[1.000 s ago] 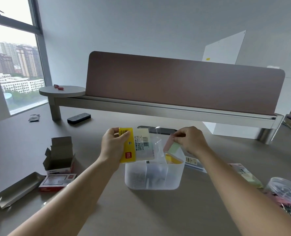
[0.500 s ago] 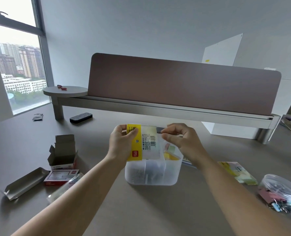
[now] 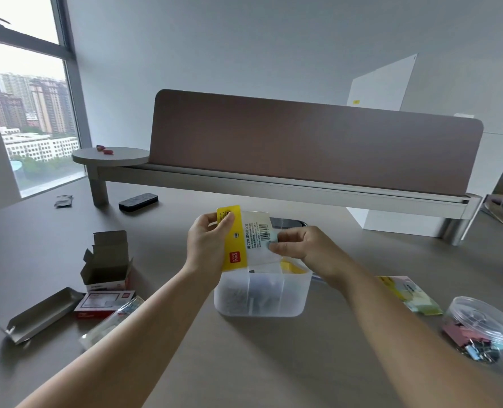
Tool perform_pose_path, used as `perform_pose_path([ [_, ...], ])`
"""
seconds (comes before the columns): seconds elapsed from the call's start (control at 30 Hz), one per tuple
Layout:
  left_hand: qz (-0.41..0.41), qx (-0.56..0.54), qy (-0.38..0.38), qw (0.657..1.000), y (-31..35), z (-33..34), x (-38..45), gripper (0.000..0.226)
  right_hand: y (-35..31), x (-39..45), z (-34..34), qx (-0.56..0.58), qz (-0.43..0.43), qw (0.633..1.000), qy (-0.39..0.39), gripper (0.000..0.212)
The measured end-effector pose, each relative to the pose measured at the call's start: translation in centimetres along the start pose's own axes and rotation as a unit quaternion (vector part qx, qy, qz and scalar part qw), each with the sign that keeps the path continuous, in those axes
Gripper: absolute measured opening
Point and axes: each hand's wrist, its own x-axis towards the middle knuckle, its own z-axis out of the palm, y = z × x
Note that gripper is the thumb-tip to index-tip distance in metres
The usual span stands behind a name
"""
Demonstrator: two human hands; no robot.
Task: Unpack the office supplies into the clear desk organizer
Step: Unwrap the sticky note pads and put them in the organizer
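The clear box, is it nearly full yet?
Partly. The clear organizer already holds small supplies and something yellow. The left hand and right hand hold a yellow-edged packet above it. The tub of binder clips and sticky-note pack still wait.

Office: desk with privacy screen
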Motion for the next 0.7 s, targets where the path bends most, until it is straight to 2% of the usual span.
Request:
perform_pose_path([
  [0.1,-0.025,-0.002,-0.042,0.999,0.2,0.0,-0.1,0.012,0.0,0.2,-0.2,-0.001,-0.014,1.000,0.027,0.022],
  [0.2,-0.024,0.059,-0.081,0.995,0.4,0.0,-0.3,0.010,0.1,0.4,-0.5,0.008,-0.014,0.999,0.048,0.025],
  [0.3,-0.002,0.084,-0.067,0.994,0.6,0.1,-0.1,0.015,0.0,0.6,-0.8,0.039,0.002,0.998,0.049,0.023],
  [0.43,0.006,0.090,-0.058,0.994,0.8,0.3,0.4,0.014,0.1,1.0,-0.9,0.112,0.032,0.992,0.044,0.004],
  [0.53,0.011,0.093,-0.046,0.995,0.7,-0.1,1.0,0.005,-0.1,1.3,-1.4,0.180,0.044,0.981,0.065,0.008],
  [0.7,0.026,0.115,-0.025,0.993,0.3,-0.7,1.9,0.010,-0.4,1.5,-2.7,0.210,0.076,0.970,0.099,0.008],
])
